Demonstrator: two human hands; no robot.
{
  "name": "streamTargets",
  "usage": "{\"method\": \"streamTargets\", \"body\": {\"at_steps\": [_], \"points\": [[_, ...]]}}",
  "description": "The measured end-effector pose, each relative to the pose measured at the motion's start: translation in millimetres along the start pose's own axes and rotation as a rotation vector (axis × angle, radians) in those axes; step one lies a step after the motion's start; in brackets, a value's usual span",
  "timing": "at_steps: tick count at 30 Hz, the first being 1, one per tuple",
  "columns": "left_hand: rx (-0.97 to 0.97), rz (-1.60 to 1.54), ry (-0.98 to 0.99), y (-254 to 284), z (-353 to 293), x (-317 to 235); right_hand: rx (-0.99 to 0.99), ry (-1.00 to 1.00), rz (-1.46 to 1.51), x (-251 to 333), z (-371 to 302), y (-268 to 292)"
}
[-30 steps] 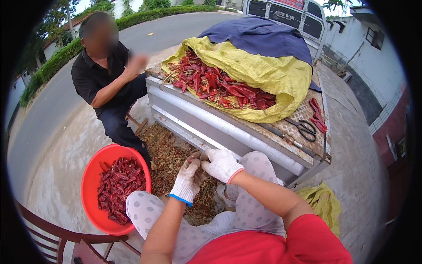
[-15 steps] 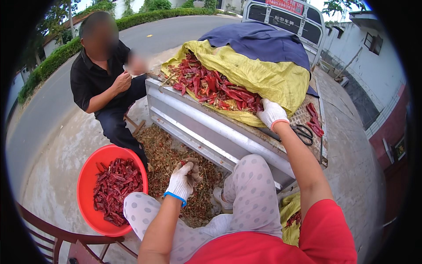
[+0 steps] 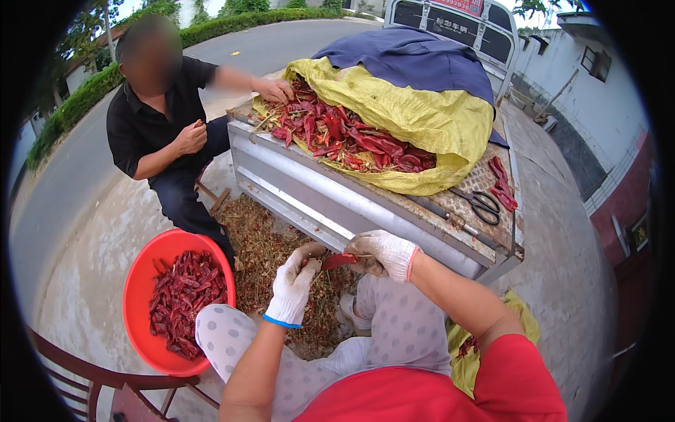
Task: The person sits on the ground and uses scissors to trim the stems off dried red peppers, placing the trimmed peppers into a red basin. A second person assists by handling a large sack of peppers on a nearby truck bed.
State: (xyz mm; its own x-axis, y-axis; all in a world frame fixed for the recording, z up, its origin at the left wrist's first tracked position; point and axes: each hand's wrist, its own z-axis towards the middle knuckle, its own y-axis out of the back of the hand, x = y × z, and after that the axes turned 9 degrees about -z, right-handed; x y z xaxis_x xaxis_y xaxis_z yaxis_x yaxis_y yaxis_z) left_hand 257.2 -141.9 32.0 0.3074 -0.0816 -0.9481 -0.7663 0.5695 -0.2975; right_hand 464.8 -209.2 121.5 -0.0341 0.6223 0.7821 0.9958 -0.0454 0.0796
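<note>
A red dried chili pepper spans the gap between my two gloved hands, above my knees. My left hand, in a white glove with a blue cuff, is closed on one end of it. At the other end my right hand, gloved in white with a pink cuff, pinches the pepper. Many more red peppers spill from the mouth of a yellow woven sack on the truck bed. A red-orange basin at my left holds a heap of dark red peppers.
A co-worker in black sits at the far left, one hand in the sack's peppers. Black-handled scissors and a few peppers lie on the truck bed. Stems and scraps cover the ground below. Another yellow sack is at my right.
My right hand has come back from the sack to my left hand, and a pepper now stretches between them. The co-worker's hand has reached into the sack's peppers.
</note>
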Motion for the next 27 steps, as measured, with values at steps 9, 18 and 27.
{"method": "streamTargets", "body": {"at_steps": [9,18,27], "points": [[0.025,-0.198,0.208,-4,-8,-12,0.395,0.259,0.379,-15,11,-28],[0.123,-0.388,0.282,-8,-9,-1,-0.388,1.211,-0.967,-5,0,-36],[0.076,-0.206,0.393,-21,-18,-39,-0.417,1.105,-0.977,-4,-2,-48]]}}
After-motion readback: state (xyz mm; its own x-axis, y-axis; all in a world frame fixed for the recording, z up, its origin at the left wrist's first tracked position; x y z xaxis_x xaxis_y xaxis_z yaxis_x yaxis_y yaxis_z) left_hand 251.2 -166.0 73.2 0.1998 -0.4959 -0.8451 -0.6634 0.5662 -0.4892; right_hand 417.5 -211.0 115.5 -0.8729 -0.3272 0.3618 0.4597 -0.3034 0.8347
